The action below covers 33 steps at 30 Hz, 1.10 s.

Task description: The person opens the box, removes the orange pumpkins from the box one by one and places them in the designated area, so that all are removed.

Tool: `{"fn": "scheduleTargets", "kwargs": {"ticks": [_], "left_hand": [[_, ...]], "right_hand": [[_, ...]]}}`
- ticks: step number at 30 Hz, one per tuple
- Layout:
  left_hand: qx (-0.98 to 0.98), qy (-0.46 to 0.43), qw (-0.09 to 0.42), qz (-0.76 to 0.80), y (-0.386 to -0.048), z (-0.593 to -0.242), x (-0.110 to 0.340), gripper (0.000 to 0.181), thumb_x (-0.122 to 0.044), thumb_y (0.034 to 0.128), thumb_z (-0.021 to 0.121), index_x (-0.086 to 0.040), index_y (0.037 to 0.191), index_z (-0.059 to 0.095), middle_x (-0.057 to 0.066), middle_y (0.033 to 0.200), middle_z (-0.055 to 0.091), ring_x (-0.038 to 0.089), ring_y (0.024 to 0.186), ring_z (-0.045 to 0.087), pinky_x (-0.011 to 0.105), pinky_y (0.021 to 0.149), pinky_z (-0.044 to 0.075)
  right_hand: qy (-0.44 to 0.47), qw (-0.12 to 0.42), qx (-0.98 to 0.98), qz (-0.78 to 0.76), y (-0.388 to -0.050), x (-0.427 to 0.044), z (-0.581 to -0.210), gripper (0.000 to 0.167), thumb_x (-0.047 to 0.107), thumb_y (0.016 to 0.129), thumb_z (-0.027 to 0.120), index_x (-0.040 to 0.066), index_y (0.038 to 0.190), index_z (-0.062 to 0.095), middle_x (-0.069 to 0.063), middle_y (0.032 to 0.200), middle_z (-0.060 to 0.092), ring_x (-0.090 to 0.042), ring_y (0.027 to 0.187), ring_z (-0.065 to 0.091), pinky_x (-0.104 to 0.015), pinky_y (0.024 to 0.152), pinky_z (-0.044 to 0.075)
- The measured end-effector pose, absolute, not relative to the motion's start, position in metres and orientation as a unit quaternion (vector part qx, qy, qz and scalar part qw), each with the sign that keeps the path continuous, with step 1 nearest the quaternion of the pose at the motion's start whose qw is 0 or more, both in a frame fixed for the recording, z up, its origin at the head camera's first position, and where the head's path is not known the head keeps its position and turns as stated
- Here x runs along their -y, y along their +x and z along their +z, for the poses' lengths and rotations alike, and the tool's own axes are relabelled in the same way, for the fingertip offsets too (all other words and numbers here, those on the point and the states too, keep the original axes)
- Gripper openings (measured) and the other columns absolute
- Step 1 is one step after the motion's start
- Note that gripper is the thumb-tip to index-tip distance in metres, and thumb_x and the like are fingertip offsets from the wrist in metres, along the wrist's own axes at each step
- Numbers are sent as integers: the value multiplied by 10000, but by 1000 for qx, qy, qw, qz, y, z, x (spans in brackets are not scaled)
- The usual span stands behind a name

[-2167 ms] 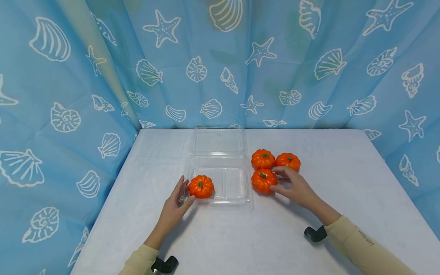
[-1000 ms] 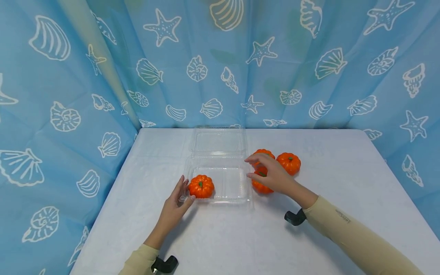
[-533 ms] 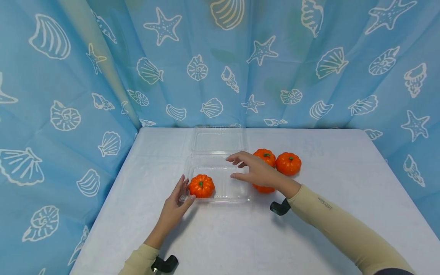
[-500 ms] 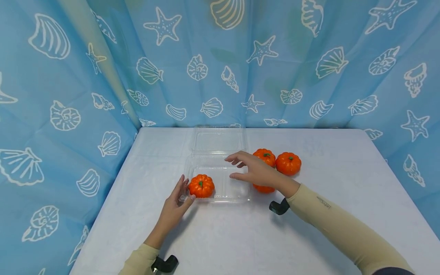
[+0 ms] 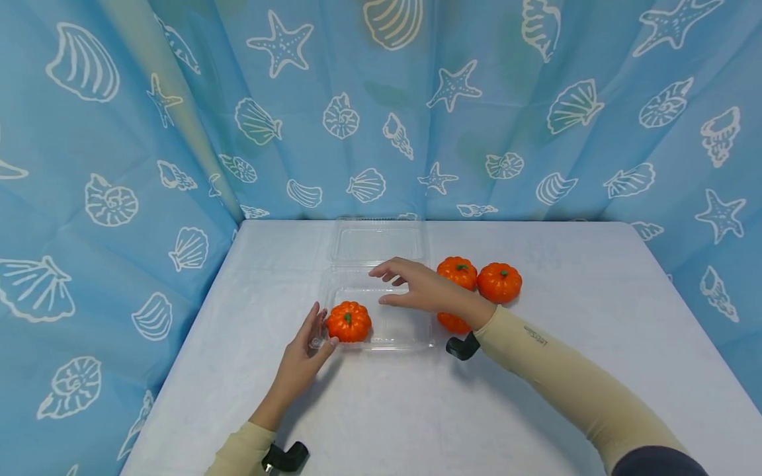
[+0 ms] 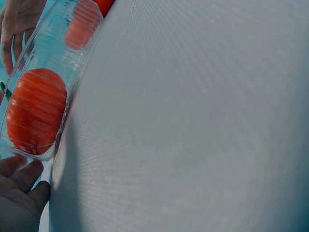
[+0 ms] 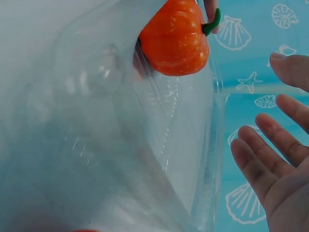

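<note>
A clear plastic clamshell container point(image 5: 399, 324) lies unfolded on the table, its lid point(image 5: 378, 242) laid back. One small orange toy pumpkin point(image 5: 348, 322) with a green stem sits in the container's left part; it also shows in the right wrist view as a pumpkin point(image 7: 176, 41). My left hand point(image 5: 300, 360) rests against the container's left side and front corner; in the left wrist view its fingers point(image 6: 29, 176) touch the end wall. Above the container's right half hovers my right hand point(image 5: 417, 287), fingers loosely spread around nothing.
Three more pumpkins stand right of the container: a back one point(image 5: 457, 270), a right one point(image 5: 499, 282), and a front one point(image 5: 454, 322) partly hidden by my right wrist. A white cloth point(image 5: 381, 410) covers the table. A blue shell-patterned curtain point(image 5: 381, 132) hangs behind.
My right hand has left the front right pumpkin and moved left, over the container, carrying nothing. My left hand and the pumpkins have stayed about where they were.
</note>
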State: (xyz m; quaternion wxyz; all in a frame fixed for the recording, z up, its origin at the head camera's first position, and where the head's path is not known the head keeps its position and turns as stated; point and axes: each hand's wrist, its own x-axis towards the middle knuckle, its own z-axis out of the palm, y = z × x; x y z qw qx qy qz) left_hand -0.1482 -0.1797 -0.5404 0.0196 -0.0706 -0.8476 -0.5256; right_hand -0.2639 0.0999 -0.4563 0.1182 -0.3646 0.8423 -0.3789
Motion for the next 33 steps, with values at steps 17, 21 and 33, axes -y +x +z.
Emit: {"fn": "scheduleTargets", "kwargs": {"ticks": [17,21,33], "left_hand": [[848,-68,16,-525,-149,-540,180,819,-318,983,696,-136,1633,232,87,1581,428,295,1434,433,554,1107,395],[847,-67,14,-527,-149,-539,179,820,-320,982,697,-139,1634,233,81,1582,428,293,1434,433,553,1107,396],[847,-71,16,-526,-148,-539,180,822,-322,979,702,-152,1634,236,68,1578,433,271,1439,427,550,1117,387]], "right_hand": [[-384,213,-817,-374,-269,-56,-463,541,119,916,760,128,1428,582,-65,1442,554,-330,1291,541,-478,1055,492],[-378,240,-818,-362,-269,-49,-467,561,107,907,765,149,1436,582,-25,1455,542,-302,1316,520,-448,1069,485],[-380,271,-815,-344,-266,-41,-474,567,85,891,773,195,1419,596,22,1436,554,-199,1313,515,-404,1083,472]]}}
